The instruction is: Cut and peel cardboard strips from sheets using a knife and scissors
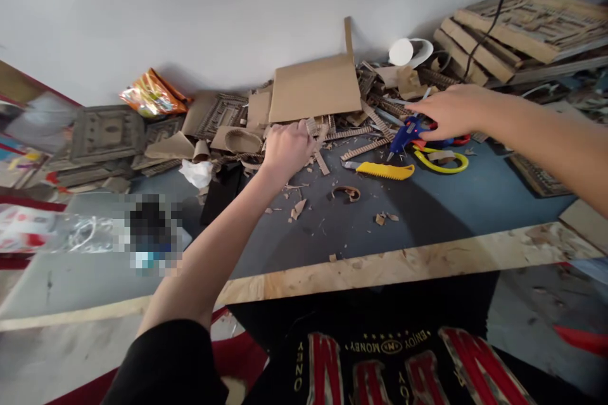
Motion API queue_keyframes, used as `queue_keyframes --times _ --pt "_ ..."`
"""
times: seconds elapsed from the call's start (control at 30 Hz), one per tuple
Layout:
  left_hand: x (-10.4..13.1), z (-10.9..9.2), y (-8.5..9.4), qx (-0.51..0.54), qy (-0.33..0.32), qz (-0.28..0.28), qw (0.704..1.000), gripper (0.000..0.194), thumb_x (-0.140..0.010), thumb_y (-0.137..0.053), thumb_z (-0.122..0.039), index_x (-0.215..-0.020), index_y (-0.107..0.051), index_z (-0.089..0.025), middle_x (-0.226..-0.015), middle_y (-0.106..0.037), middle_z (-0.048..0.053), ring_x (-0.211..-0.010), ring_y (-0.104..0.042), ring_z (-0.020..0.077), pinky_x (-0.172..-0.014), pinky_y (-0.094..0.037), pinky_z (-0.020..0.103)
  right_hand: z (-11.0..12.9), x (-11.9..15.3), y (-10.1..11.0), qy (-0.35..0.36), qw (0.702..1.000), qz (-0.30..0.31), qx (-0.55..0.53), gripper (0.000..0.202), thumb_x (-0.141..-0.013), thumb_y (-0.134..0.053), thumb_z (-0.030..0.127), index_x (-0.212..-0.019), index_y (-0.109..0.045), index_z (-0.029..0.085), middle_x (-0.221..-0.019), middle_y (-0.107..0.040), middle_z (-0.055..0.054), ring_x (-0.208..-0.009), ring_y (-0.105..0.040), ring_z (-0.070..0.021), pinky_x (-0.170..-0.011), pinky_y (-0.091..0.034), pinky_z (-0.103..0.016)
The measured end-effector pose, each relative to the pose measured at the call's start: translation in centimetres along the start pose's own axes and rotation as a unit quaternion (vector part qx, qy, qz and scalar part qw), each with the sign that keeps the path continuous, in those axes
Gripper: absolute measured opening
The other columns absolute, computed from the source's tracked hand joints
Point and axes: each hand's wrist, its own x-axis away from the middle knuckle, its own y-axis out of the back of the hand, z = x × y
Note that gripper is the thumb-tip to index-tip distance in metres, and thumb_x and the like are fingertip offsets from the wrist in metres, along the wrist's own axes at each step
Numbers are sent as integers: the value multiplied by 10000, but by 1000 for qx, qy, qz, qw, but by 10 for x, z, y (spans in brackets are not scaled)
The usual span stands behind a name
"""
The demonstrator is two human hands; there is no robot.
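Note:
My left hand (288, 147) is closed on a small piece of corrugated cardboard (311, 126), over the scrap pile at the middle of the table. On the right, my right hand (444, 111) reaches over a blue glue gun (407, 135), with its fingers bent at the gun's rear part; what they grip is partly hidden. A yellow utility knife (386, 169) lies just below the glue gun's tip. Beside it are yellow-handled scissors (444, 163). Behind my left hand, a flat cardboard sheet (316, 88) leans on the pile.
Stacked cardboard frames stand at the left (107, 133) and back right (532, 25). An orange shiny packet (154, 93) lies near the wall. Cardboard scraps (298, 209) dot the grey table (304, 243). A black cable hangs at the right.

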Motion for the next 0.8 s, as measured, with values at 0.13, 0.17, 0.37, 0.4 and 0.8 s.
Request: queue_keyframes --times 0.13,0.17,0.37,0.4,0.8 --pt "-1 -2 16 7 37 -30 999 324 -966 -339 -253 -1059 -626 -132 -957 -697 141 -938 -664 253 -824 -496 372 -10 10 -6 99 989 87 69 1115 -568 -807 565 -1500 -371 137 -1333 -583 -233 -1016 -622 -228 -676 -286 -338" --pt "-2 -1 23 11 61 -43 997 349 -988 -306 -267 -1088 -613 -135 -958 -690 132 -926 -662 242 -810 -502 365 -12 13 -7 98 990 84 63 1102 -608 -799 549 -1513 -342 118 -1326 -581 -246 -1018 -623 -235 -673 -295 -338" --pt "-20 -3 33 -47 116 -54 991 377 -1030 -263 -271 -1170 -553 -76 -944 -664 120 -974 -639 247 -849 -509 424 21 48 23 50 998 -33 3 666 -774 -739 308 -1369 -525 97 -1153 -671 -186 -942 -633 -214 -661 -338 -327" --pt "-21 -8 25 -50 89 -1 995 336 -1012 -304 -235 -1151 -575 -93 -912 -674 117 -945 -656 254 -829 -515 429 38 59 32 43 996 -45 -56 531 -812 -699 343 -1294 -593 145 -1020 -715 -126 -809 -635 -174 -629 -349 -311" --pt "-21 -28 -20 -22 -74 152 985 267 -935 -526 -356 -1072 -673 -180 -986 -728 131 -960 -695 304 -755 -527 370 148 114 11 313 934 171 -15 284 -803 -502 101 -809 -760 220 -746 -738 -83 -662 -675 -220 -495 -295 -281"
